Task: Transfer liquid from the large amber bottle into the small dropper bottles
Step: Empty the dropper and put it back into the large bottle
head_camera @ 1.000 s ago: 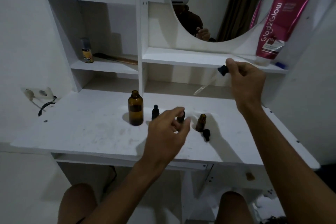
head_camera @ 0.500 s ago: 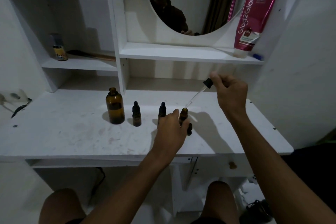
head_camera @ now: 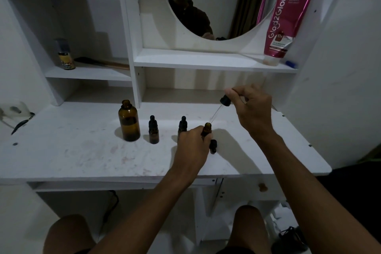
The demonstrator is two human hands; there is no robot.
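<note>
**Dropper over the open little bottle**

White vanity desk point(head_camera: 82, 156), dim light. Your left hand point(head_camera: 191, 146) grips the uncapped dropper bottle point(head_camera: 206, 129) mid-desk; your right hand point(head_camera: 252, 107) pinches the dropper point(head_camera: 224, 101), tip at its mouth. Large amber bottle point(head_camera: 129, 123) stands open, further left.

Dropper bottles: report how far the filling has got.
Looks done: two small bottles stand capped beside the large amber bottle, which is open; their fill is not visible. In hand: the left hand steadies the open third bottle while the right hand holds the dropper, tip at its mouth. Left: fit the loose cap lying beside it.
</note>
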